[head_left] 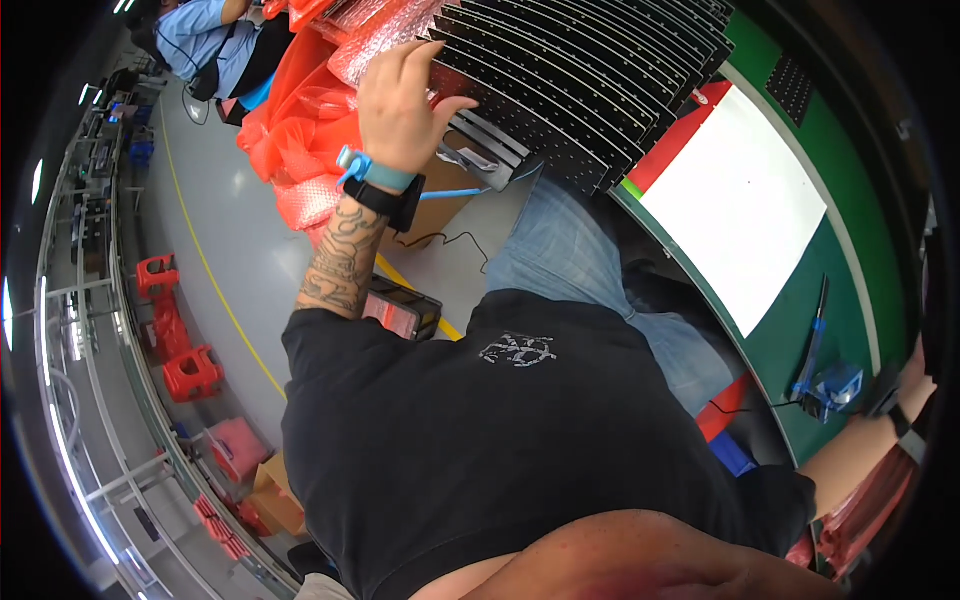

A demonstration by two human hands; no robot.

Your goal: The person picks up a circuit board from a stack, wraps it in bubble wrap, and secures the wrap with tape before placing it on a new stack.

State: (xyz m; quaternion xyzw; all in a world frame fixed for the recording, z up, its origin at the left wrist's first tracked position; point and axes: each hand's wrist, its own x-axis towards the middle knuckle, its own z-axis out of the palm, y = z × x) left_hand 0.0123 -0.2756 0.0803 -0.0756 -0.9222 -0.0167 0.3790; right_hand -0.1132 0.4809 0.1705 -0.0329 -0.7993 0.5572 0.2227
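My left hand [397, 105] is raised at the top of the view, its fingers stretched and the thumb apart, with nothing seen in it. It is beside a row of black perforated panels [570, 85], stacked in close overlap; whether it touches them I cannot tell. Red bubble wrap [300, 150] lies around that hand on its left. At the far right edge my right hand [918, 382] reaches out over the green bench [845, 260], its fingers dark and partly cut off. Nearest to it is a blue-and-black tool [830, 388].
A white sheet [745, 195] lies on the bench over something red. A perforated black piece [790, 90] lies farther back. Another person in a blue shirt [205, 45] sits at upper left. Red stools [192, 372] stand beyond the yellow floor line. A black crate [425, 310] is by my left side.
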